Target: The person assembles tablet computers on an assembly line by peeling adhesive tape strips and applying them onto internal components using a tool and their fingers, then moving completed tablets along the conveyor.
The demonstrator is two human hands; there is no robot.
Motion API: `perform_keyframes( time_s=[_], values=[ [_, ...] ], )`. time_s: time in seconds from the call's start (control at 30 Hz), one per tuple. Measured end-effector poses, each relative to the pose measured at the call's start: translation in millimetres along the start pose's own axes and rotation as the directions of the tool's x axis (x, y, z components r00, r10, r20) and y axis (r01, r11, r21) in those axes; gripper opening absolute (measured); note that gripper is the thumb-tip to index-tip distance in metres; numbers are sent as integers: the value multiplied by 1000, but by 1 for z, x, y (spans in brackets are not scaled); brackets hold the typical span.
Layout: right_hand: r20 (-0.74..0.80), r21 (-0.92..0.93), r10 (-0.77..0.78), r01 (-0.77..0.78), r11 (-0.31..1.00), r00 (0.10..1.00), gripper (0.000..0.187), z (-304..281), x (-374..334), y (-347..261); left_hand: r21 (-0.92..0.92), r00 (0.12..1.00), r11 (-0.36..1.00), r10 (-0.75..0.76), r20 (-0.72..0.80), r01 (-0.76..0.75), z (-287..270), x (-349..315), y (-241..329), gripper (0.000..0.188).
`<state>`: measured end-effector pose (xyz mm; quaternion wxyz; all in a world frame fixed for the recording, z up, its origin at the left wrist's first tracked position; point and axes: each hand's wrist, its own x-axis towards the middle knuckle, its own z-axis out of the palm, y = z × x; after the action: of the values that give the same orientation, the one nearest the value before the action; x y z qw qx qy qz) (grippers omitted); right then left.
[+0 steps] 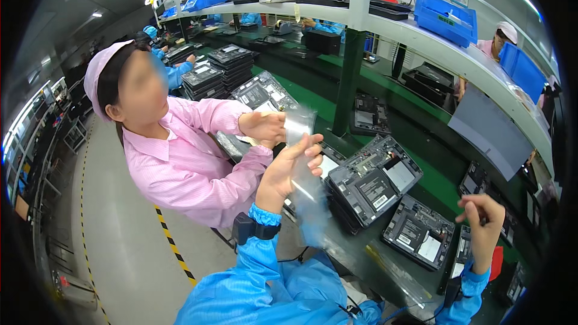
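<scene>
My left hand (283, 171), raised near the middle, is closed around a clear plastic sleeve or film strip (306, 189). The strip stands above and hangs below my fingers; its lower end is blurred. A co-worker's hand (264, 126) in a pink sleeve is right beside its upper part; whether it touches the strip, I cannot tell. My right hand (481, 222) is held up at the right, fingers loosely bent and apart, with nothing visible in them. Near it is an opened laptop base (419, 232) showing its battery and boards. A stack of similar laptop bases (373, 183) is between my hands.
Another clear plastic strip (397, 274) lies along the bench's near edge. More stacked laptop bases (229, 63) stand far left on the bench. A green post (349, 84) rises to a shelf with blue bins (445, 18). The co-worker (186, 156) is close at my left.
</scene>
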<state>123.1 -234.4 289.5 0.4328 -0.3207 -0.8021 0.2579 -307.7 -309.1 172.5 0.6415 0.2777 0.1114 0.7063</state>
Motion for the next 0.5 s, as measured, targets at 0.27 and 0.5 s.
perform_keyframes(
  time_s=[0.27, 0.5],
  values=[
    [-129, -53, 185, -193, 980, 974, 14, -6, -44, 87, -67, 1000, 998, -6, -24, 4, -56, 37, 21, 47],
    [-136, 21, 363, -364, 931, 922, 19, -17, -70, 167, -225, 983, 958, 183, -7, -180, -93, 52, 54, 47]
  ],
)
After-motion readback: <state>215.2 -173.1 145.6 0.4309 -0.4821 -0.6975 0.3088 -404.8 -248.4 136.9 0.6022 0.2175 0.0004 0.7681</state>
